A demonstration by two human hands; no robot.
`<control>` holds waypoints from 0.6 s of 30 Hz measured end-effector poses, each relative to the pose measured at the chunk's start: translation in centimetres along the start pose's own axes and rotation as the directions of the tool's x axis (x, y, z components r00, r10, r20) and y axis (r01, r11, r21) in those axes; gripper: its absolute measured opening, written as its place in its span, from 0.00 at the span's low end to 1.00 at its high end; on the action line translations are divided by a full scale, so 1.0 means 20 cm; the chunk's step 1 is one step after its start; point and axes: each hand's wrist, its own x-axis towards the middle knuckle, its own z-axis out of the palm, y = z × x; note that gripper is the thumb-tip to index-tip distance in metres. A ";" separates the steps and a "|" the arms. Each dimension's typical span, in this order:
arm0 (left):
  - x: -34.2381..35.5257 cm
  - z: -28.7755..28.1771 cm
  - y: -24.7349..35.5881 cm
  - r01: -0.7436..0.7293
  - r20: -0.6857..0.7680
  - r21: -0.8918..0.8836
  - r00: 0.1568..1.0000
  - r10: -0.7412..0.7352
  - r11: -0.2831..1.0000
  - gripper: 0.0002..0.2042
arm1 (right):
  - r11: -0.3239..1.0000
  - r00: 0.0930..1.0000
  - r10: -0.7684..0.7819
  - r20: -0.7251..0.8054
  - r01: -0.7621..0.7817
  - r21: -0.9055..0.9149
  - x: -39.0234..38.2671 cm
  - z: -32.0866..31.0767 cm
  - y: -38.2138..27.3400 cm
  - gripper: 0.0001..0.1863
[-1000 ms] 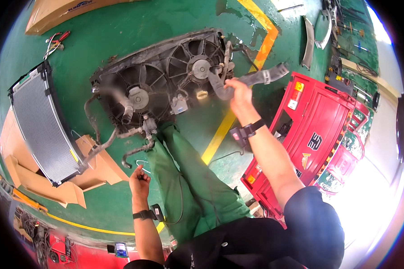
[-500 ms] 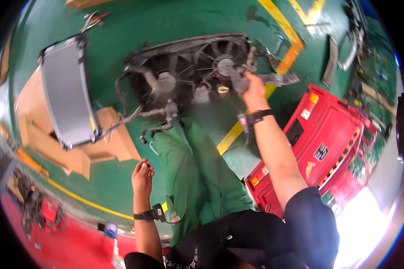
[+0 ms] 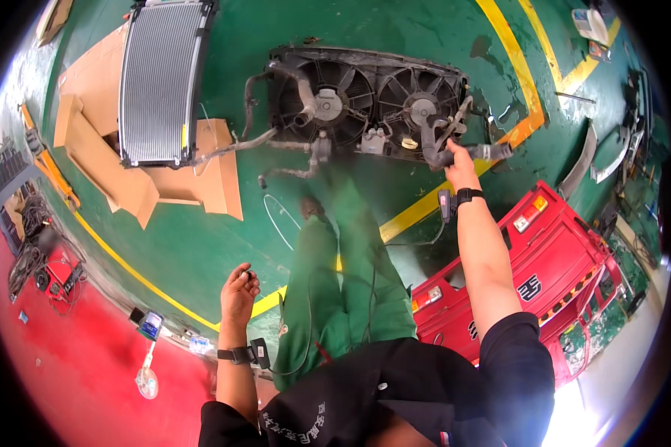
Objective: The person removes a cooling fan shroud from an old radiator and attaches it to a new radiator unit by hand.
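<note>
A dirty dual-fan radiator assembly lies on the green floor in front of me, its two black fans facing up. My right hand reaches to its near right corner, fingers closed around a dark, bent radiator hose that runs out to the right. Other old hoses and pipes hang off the left side and near edge. My left hand is held low beside my leg, well away from the radiator. Its fingers are pinched on a small dark piece, too small to name.
A clean silver radiator core rests on opened cardboard at the left. A red cabinet stands close on my right. Curved trim strips lie at the far right, with cables and a red machine at the left.
The view has swung, so the fan assembly sits farther right and the silver core higher. My right hand stays on the hose; my left stays low, fingers still pinched.
</note>
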 end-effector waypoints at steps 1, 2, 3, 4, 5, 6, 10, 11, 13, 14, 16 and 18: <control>-0.02 -0.04 -0.02 0.003 -0.023 -0.012 1.000 -0.003 1.000 0.14 | 0.995 0.998 0.054 -0.044 -0.058 -0.084 0.03 -0.07 0.05 0.11; -0.04 -0.07 -0.04 0.002 -0.045 -0.029 0.999 -0.004 1.000 0.14 | 0.991 0.996 0.072 -0.054 -0.077 -0.108 -0.02 -0.10 0.11 0.16; -0.07 -0.10 -0.06 0.002 -0.053 -0.040 0.999 -0.004 0.999 0.13 | 0.991 0.996 0.052 -0.069 -0.060 -0.119 -0.08 -0.13 0.19 0.19; -0.09 -0.14 -0.08 0.001 -0.062 -0.053 0.998 -0.005 0.999 0.13 | 0.990 0.996 0.031 -0.082 -0.041 -0.131 -0.16 -0.17 0.26 0.22; -0.11 -0.18 -0.10 -0.002 -0.067 -0.068 0.998 -0.003 0.998 0.12 | 0.991 0.992 0.095 -0.083 -0.102 -0.090 -0.22 -0.23 0.31 0.23; -0.11 -0.22 -0.12 -0.029 -0.028 -0.075 0.999 0.027 0.997 0.11 | 0.986 0.985 0.153 -0.081 -0.158 -0.047 -0.26 -0.29 0.37 0.25; -0.24 -0.41 -0.23 -0.094 -0.009 -0.121 0.996 0.093 0.988 0.09 | 0.979 0.982 0.188 -0.007 -0.188 -0.072 -0.62 -0.51 0.55 0.15; -0.27 -0.44 -0.23 -0.106 -0.018 -0.134 0.994 0.105 0.985 0.09 | 0.983 0.983 0.182 -0.002 -0.182 -0.030 -0.68 -0.58 0.57 0.14; -0.36 -0.58 -0.30 -0.105 0.018 -0.215 0.994 0.111 0.971 0.09 | 0.991 0.991 0.133 0.027 -0.132 -0.022 -0.80 -0.68 0.57 0.13; -0.42 -0.68 -0.34 -0.096 0.033 -0.248 0.994 0.107 0.964 0.09 | 0.994 0.995 0.095 0.042 -0.093 -0.054 -0.88 -0.73 0.57 0.12; -0.52 -0.85 -0.39 -0.098 0.017 -0.260 0.994 0.106 0.961 0.09 | 0.996 0.996 0.033 0.077 -0.027 -0.089 -1.03 -0.81 0.55 0.10; -0.60 -1.02 -0.43 -0.126 -0.024 -0.256 0.992 0.123 0.958 0.08 | 0.996 0.993 -0.010 0.116 0.020 -0.092 -1.17 -0.86 0.49 0.09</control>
